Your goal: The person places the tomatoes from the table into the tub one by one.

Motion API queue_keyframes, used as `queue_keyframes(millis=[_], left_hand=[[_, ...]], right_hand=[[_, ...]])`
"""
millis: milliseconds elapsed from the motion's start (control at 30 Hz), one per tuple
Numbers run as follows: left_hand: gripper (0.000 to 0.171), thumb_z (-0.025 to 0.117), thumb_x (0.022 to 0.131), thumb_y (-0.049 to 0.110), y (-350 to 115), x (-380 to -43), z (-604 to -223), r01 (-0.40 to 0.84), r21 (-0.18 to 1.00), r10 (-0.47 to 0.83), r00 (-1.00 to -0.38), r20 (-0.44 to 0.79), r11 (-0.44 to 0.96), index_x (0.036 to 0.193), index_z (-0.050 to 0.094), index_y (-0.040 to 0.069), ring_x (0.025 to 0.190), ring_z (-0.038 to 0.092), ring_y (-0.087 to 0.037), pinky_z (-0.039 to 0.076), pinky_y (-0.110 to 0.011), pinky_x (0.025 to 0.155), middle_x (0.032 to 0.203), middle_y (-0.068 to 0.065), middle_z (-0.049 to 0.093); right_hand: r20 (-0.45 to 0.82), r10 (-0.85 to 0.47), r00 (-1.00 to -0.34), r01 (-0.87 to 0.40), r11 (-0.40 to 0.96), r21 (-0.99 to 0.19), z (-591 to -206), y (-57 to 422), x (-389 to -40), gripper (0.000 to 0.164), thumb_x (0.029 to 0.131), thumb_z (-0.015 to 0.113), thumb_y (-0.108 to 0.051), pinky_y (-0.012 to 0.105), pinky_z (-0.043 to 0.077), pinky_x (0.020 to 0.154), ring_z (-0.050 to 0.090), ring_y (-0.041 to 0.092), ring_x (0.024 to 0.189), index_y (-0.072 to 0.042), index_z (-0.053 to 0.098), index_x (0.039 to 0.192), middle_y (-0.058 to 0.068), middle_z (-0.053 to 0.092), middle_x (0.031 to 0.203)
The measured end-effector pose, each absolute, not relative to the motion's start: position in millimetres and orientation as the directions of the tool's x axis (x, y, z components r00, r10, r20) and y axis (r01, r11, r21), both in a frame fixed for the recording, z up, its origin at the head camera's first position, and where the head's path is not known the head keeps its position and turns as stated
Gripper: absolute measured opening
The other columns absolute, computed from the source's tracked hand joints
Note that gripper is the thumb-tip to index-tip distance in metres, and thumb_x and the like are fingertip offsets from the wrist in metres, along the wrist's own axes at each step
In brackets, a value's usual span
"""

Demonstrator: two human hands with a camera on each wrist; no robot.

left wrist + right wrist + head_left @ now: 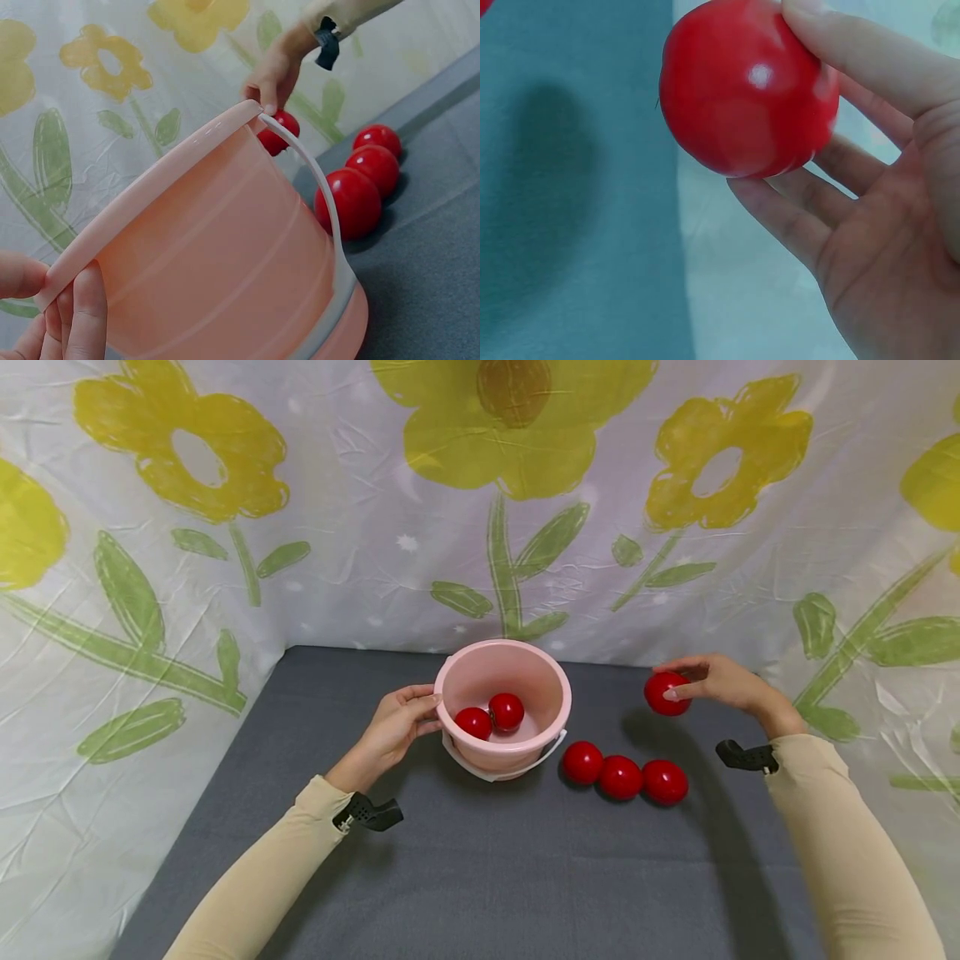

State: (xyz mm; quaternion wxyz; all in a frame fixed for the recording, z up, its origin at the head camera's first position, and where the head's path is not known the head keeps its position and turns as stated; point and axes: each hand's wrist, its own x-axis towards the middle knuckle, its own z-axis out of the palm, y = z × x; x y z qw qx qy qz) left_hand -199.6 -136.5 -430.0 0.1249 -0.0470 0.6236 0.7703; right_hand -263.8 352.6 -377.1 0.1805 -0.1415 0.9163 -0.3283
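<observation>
My left hand [393, 724] pinches the left rim of a pink bucket [504, 762], thumb on one side of the rim and fingers on the other in the left wrist view. Inside the bucket lie two red tomatoes, one at the left [472, 723] and one nearer the middle [507, 712]. Off to the bucket's right, my right hand [723, 682] holds another glossy red tomato [746, 90] between thumb and fingers, raised above the table with its shadow below. Three more tomatoes [620, 778] sit in a short row on the table, right of the bucket.
The white bucket handle [491, 777] hangs down at the front. A dark grey cloth [480, 877] covers the table. Behind it hangs a pale curtain [360, 568] with yellow flowers, close along the table's back edge. Black straps circle both wrists.
</observation>
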Motion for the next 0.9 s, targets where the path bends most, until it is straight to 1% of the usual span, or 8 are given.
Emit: queue_keyframes(millis=[67, 133, 267, 367, 467, 633, 800, 900], left_hand=[[0.042, 0.058, 0.098, 0.007, -137, -200, -430, -0.251, 0.949, 0.132, -0.965, -0.229, -0.19, 0.135, 0.046, -0.008, 0.077, 0.066, -0.006, 0.061, -0.021, 0.07, 0.091, 0.004, 0.067], [0.042, 0.058, 0.098, 0.007, -136, -199, -429, -0.251, 0.95, 0.131, -0.965, -0.229, -0.186, 0.135, 0.046, -0.007, 0.077, 0.066, -0.006, 0.061, -0.021, 0.07, 0.093, 0.002, 0.067], [0.042, 0.057, 0.098, 0.008, -136, -199, -428, -0.249, 0.952, 0.129, -0.965, -0.228, -0.177, 0.135, 0.046, -0.008, 0.077, 0.066, -0.006, 0.061, -0.02, 0.071, 0.093, 0.003, 0.066], [0.043, 0.057, 0.098, 0.007, -136, -199, -428, -0.249, 0.952, 0.132, -0.965, -0.227, -0.177, 0.136, 0.045, -0.009, 0.077, 0.066, -0.006, 0.061, -0.02, 0.07, 0.091, 0.005, 0.066], [0.044, 0.057, 0.098, 0.007, -136, -199, -428, -0.249, 0.951, 0.135, -0.965, -0.226, -0.182, 0.137, 0.044, -0.009, 0.077, 0.066, -0.006, 0.061, -0.02, 0.07, 0.09, 0.005, 0.066], [0.046, 0.057, 0.098, 0.008, -137, -199, -427, -0.248, 0.952, 0.142, -0.964, -0.225, -0.176, 0.138, 0.043, -0.01, 0.078, 0.066, -0.006, 0.061, -0.02, 0.071, 0.092, 0.004, 0.066], [0.045, 0.057, 0.098, 0.008, -137, -200, -428, -0.247, 0.953, 0.144, -0.964, -0.224, -0.174, 0.137, 0.044, -0.009, 0.079, 0.066, -0.007, 0.061, -0.021, 0.072, 0.096, 0.0, 0.066], [0.044, 0.058, 0.098, 0.008, -137, -199, -428, -0.251, 0.951, 0.141, -0.964, -0.227, -0.179, 0.136, 0.045, -0.008, 0.078, 0.067, -0.007, 0.061, -0.021, 0.071, 0.096, 0.0, 0.067]], right_hand=[[-0.235, -0.378, -0.895, -0.146, 0.747, -0.648, -372, 349, -267, 0.053, 0.092, 0.069, -0.031, 0.029, 0.056, 0.084, 0.058, 0.001, 0.101, -0.009, 0.056, 0.139, 0.017, 0.061, 0.135], [-0.229, -0.378, -0.897, -0.152, 0.75, -0.644, -365, 344, -271, 0.051, 0.092, 0.07, -0.029, 0.028, 0.055, 0.083, 0.058, 0.004, 0.103, -0.01, 0.057, 0.138, 0.016, 0.061, 0.135], [-0.213, -0.376, -0.902, -0.171, 0.763, -0.624, -343, 331, -276, 0.05, 0.092, 0.07, -0.028, 0.028, 0.053, 0.084, 0.057, 0.018, 0.113, -0.013, 0.058, 0.138, 0.015, 0.06, 0.137], [-0.205, -0.38, -0.902, -0.187, 0.773, -0.606, -325, 320, -279, 0.05, 0.092, 0.07, -0.028, 0.032, 0.053, 0.087, 0.054, 0.027, 0.12, -0.013, 0.058, 0.138, 0.016, 0.058, 0.139], [-0.199, -0.386, -0.901, -0.204, 0.78, -0.592, -311, 310, -282, 0.051, 0.092, 0.071, -0.03, 0.033, 0.053, 0.087, 0.053, 0.029, 0.123, -0.014, 0.058, 0.139, 0.015, 0.057, 0.14], [-0.189, -0.409, -0.893, -0.231, 0.775, -0.588, -298, 290, -289, 0.05, 0.091, 0.071, -0.028, 0.028, 0.053, 0.081, 0.055, 0.028, 0.117, -0.015, 0.058, 0.138, 0.015, 0.059, 0.136], [-0.192, -0.447, -0.874, -0.261, 0.763, -0.592, -287, 267, -294, 0.05, 0.091, 0.072, -0.028, 0.027, 0.054, 0.081, 0.056, 0.029, 0.117, -0.016, 0.059, 0.137, 0.015, 0.06, 0.136], [-0.188, -0.48, -0.857, -0.282, 0.742, -0.608, -280, 252, -296, 0.05, 0.091, 0.071, -0.028, 0.027, 0.055, 0.083, 0.057, 0.029, 0.119, -0.016, 0.059, 0.137, 0.014, 0.06, 0.136]])
